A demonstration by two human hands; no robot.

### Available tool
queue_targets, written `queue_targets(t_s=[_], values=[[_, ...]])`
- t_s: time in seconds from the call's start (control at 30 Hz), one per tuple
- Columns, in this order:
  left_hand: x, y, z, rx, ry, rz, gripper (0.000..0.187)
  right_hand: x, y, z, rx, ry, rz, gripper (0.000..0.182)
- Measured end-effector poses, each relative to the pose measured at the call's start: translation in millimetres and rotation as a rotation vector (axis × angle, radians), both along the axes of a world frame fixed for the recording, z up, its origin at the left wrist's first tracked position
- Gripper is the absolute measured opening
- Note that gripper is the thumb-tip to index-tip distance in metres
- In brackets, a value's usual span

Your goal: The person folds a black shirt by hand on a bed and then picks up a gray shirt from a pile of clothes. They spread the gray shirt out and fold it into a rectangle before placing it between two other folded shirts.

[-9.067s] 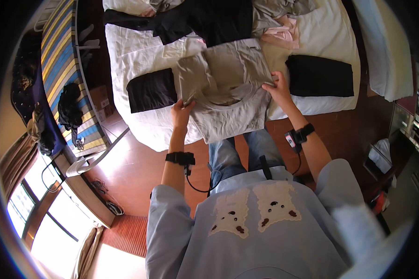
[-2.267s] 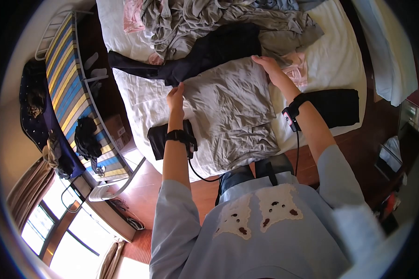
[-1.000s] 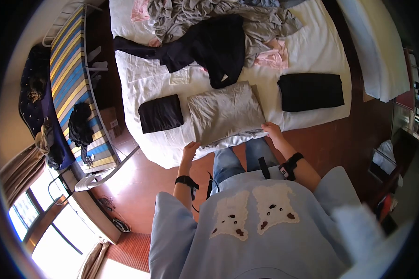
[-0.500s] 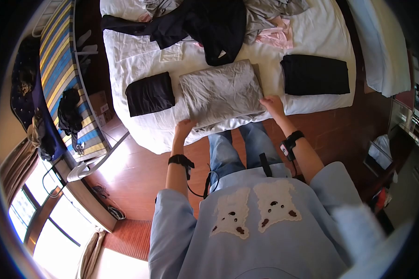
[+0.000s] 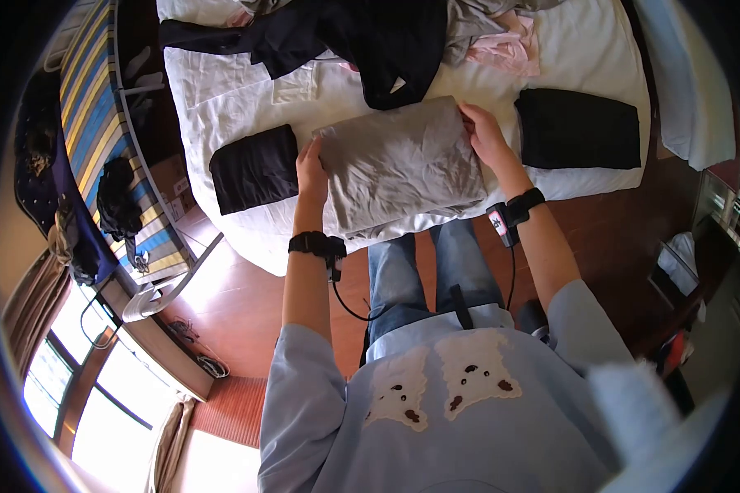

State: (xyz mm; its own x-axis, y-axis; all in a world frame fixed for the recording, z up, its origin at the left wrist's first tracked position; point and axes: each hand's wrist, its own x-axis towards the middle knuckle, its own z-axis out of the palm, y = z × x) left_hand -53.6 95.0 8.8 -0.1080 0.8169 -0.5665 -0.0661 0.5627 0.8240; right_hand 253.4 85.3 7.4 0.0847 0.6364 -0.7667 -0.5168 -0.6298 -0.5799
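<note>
A folded grey garment [image 5: 403,168] lies near the front edge of the bed, wrinkled on top. My left hand [image 5: 311,171] grips its left side near the far corner, fingers curled at the edge. On the opposite side, my right hand [image 5: 487,138] holds the far right corner, with some fingertips hidden behind the cloth. A small folded black garment [image 5: 255,168] rests just left of my left hand. To the right of my right hand lies a larger folded black garment [image 5: 580,129].
White bedding [image 5: 580,41] spreads beneath the clothes. A loose black garment [image 5: 345,41], grey cloth and pink cloth [image 5: 510,49] are heaped at the far side. A striped folding bed [image 5: 90,90] stands left, with black cloth [image 5: 119,197] on it.
Both hands have moved from the near part of the grey garment up its sides to the far corners. The garment's top layer looks shifted and its far edge straighter. The view has tilted slightly.
</note>
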Motion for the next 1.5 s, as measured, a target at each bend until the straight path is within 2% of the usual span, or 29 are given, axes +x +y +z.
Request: queue_targets(t_s=[0.07, 0.13, 0.17, 0.27, 0.37, 0.57, 0.67, 0.87, 0.97, 1.17, 1.27, 1.37, 1.47, 1.5], values=[[3, 9, -10, -0.192, -0.389, 0.322, 0.021, 3, 1, -8, -0.043, 0.097, -0.020, 0.020], [-5, 8, -25, -0.193, -0.366, 0.294, 0.022, 2, 4, -7, -0.079, 0.116, -0.006, 0.019], [-9, 6, -31, -0.194, -0.355, 0.280, 0.023, 2, 4, -5, -0.051, 0.092, 0.115, 0.017], [-9, 8, -28, -0.209, -0.189, 0.260, 0.024, 0, 7, -1, -0.085, 0.001, 0.162, 0.015], [-11, 12, -10, -0.334, -0.287, 0.220, 0.024, 5, 7, -10, -0.134, 0.047, 0.131, 0.016], [-14, 15, -9, -0.403, -0.438, 0.162, 0.024, 0, 15, 8, -0.205, 0.081, 0.154, 0.021], [-10, 19, -1, -0.461, -0.408, 0.150, 0.025, 1, 13, 4, -0.144, 0.120, 0.182, 0.021], [-17, 16, -16, -0.399, -0.436, 0.133, 0.020, 4, 12, -7, -0.086, 0.052, 0.210, 0.023], [-19, 15, -20, -0.369, -0.292, 0.146, 0.014, 9, 10, -21, -0.109, 0.039, 0.196, 0.021], [-15, 16, -7, -0.252, -0.137, 0.296, 0.006, 15, 3, -26, 0.089, -0.212, -0.111, 0.008], [-12, 14, -18, -0.227, 0.027, 0.349, 0.006, 8, 0, -30, 0.105, -0.550, -0.109, 0.007], [-3, 13, -17, -0.184, 0.134, 0.424, 0.008, 0, 4, -28, 0.127, -0.764, -0.148, 0.014], [-4, 14, -14, -0.246, 0.094, 0.233, 0.010, 8, 10, -20, -0.030, -0.630, 0.233, 0.023], [-6, 16, -13, -0.291, 0.056, 0.216, 0.011, 12, 12, -25, -0.079, -0.568, 0.273, 0.024]])
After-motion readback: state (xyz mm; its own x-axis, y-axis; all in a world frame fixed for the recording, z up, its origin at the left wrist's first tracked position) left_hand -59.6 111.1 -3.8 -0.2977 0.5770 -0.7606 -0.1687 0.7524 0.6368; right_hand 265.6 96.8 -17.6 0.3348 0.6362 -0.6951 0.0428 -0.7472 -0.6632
